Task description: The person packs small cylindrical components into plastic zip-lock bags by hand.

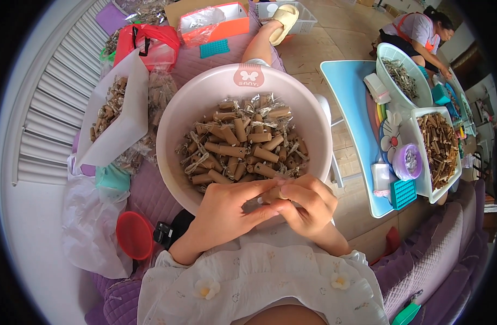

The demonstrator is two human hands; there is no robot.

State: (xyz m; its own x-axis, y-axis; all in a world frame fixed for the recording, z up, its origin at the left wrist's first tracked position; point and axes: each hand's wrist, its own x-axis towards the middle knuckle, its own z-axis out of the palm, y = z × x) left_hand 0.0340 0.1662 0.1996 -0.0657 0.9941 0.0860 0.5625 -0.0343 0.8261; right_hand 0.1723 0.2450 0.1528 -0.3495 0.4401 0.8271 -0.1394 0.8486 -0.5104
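A pink basin point(171, 127) holds a heap of brown tubes point(243, 142). Over the basin's near edge, the left hand point(222, 208) and right hand point(312, 205) meet, each grip pinching the same single tube point(272, 194), partly hidden by fingers.

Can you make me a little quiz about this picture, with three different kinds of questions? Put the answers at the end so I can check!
1. What are the left hand and right hand holding between their fingertips?
A) a yellow slipper
B) a small brown tube
C) a red bag

2. True or false: the red bowl is to the right of the big pink tub.

3. Fill in the missing word: the tabletop under the small purple bowl is coloured ____.

Key:
1. B
2. False; it is to the left, near the left forearm.
3. blue
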